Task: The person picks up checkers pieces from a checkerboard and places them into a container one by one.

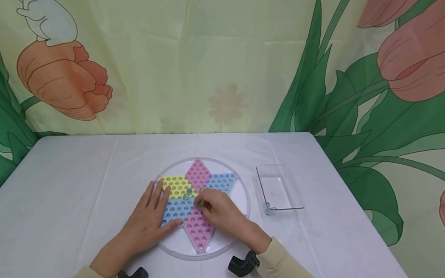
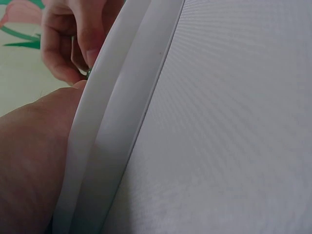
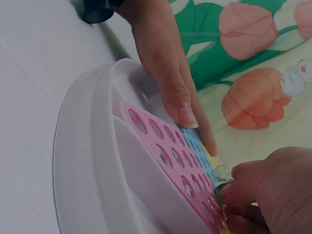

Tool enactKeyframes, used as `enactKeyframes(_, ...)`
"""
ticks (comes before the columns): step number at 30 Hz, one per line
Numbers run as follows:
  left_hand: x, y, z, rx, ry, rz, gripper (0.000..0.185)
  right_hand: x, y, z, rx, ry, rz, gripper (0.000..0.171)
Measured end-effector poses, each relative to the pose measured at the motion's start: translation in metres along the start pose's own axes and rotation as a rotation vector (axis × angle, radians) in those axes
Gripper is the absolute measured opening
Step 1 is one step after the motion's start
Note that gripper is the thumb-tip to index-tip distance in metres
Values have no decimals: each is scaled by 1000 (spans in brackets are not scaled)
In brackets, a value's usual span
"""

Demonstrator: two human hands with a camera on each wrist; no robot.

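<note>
A Chinese checkers board [image 1: 200, 235] with a pink, blue and yellow star full of holes lies on the table in a round white base. My left hand [image 1: 145, 219] rests on the board's left side with its fingers straight. Over the middle of the star, my right hand [image 1: 223, 211] pinches a green marble [image 3: 222, 194] between thumb and fingers. A clear marble [image 3: 222, 173] sits right beside those fingertips. Two marbles [image 1: 186, 195] show near the centre, left of the right hand. That hand hides part of the star's right side.
A clear plastic box [image 1: 297, 201] stands on the white table [image 1: 66, 197] to the right of the board, with a few marbles [image 1: 268, 208] at its near end. Behind the table hangs a curtain [image 1: 165, 67] printed with tulips.
</note>
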State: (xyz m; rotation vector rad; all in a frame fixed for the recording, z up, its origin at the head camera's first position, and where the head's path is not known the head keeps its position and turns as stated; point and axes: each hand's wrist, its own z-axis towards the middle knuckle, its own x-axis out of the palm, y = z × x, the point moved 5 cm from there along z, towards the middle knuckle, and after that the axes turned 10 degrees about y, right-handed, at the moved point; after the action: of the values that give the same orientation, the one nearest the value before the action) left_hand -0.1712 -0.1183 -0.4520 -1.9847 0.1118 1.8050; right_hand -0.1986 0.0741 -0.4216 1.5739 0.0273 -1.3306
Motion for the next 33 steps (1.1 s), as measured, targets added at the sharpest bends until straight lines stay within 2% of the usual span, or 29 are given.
enactKeyframes(8, 0, -1, -1, 2, 2, -13, 95, 0, 0, -2, -13, 4, 5, 18)
enactKeyframes(15, 0, -1, -1, 1, -1, -4, 95, -7, 4, -3, -59, -45, 34, 16)
enactKeyframes(29, 0, 0, -1, -2, -10, 4, 95, -35, 5, -10, -35, -158, 45, 17)
enactKeyframes(33, 1, 1, 0, -11, -7, 0, 96, -43, 1, -13, -9, -188, 78, 17)
